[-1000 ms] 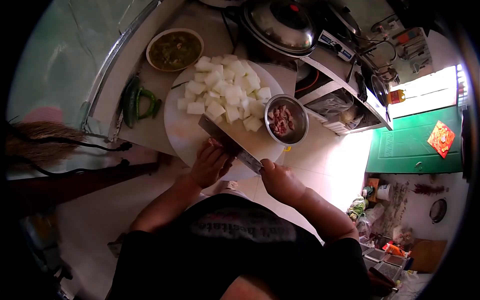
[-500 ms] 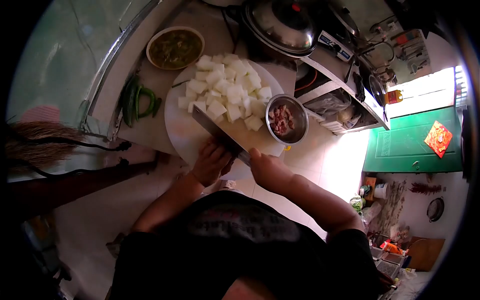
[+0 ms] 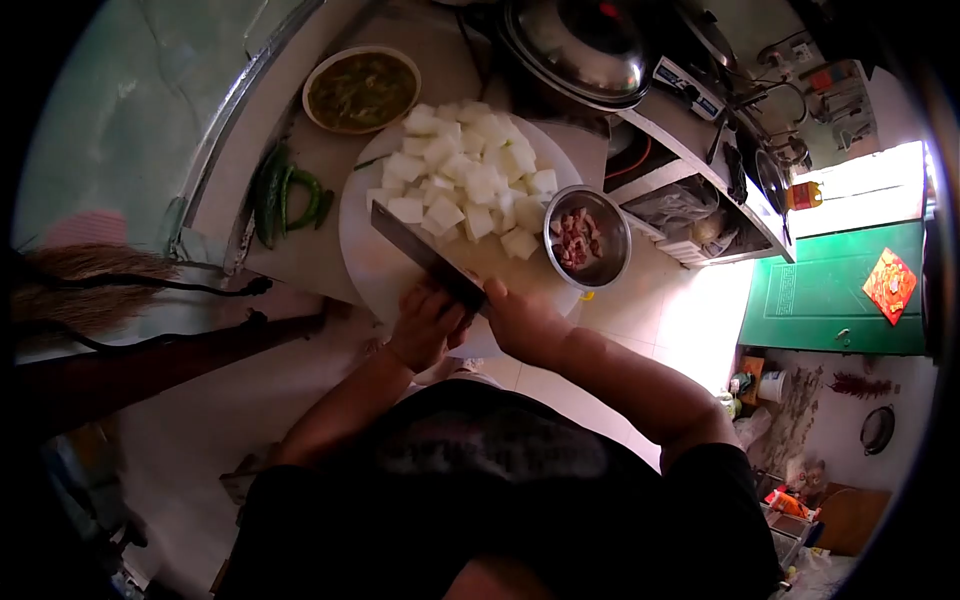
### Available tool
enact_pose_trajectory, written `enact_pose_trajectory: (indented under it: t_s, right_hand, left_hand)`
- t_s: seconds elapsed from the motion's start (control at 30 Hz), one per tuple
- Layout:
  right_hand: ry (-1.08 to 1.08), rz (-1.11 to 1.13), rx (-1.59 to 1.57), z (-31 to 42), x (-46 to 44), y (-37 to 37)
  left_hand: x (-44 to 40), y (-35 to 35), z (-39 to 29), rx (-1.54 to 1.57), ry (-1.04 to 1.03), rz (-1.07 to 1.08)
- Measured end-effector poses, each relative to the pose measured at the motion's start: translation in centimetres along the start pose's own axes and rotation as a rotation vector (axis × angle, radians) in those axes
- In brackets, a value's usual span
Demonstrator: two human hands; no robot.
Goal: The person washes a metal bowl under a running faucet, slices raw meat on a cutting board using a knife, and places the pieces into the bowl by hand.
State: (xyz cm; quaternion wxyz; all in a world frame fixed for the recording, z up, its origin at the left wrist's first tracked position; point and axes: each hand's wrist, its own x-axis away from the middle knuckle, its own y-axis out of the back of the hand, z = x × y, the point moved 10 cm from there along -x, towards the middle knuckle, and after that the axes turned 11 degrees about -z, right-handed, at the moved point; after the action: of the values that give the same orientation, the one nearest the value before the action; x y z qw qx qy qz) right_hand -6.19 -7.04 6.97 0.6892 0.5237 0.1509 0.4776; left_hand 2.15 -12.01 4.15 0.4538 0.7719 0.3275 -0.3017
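A kitchen cleaver (image 3: 418, 250) slants over the near side of a round white cutting board (image 3: 362, 258). My right hand (image 3: 527, 322) is closed round its handle end. My left hand (image 3: 424, 325) is beside the blade at the board's near edge, its fingers curled; whatever lies under them is hidden. Beyond the blade, a large heap of pale white vegetable cubes (image 3: 455, 165) covers the far part of the board. On the board's right side stands a steel bowl (image 3: 616, 250) with pieces of raw meat (image 3: 577, 238) inside.
Green peppers (image 3: 290, 200) lie on the counter at left. Behind them is a bowl of greenish food (image 3: 362, 92). A lidded wok (image 3: 585, 55) stands at the back right, above an open shelf (image 3: 690, 215). A straw broom (image 3: 95, 280) is at far left.
The whole view has shifted slightly. The cleaver has swung a little, and my right hand has moved slightly left, closer to my left hand. The cubes and bowl stay in place.
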Motion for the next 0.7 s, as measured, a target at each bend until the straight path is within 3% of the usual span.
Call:
enact_pose_trajectory:
  t_s: [0.13, 0.43, 0.7]
  right_hand:
    - [-0.054, 0.152, 0.063, -1.8, 3.8, 0.3]
    - [-0.006, 0.049, -0.020, -0.1, -2.0, -2.1]
    - [0.095, 0.055, 0.059, -2.1, 3.5, -2.5]
  left_hand:
    - [-0.2, 0.1, -0.3, 0.047, -0.020, 0.008]
    - [-0.6, 1.0, 0.5, 0.070, 0.037, -0.045]
    - [0.9, 1.5, 0.5, 0.038, -0.025, -0.082]
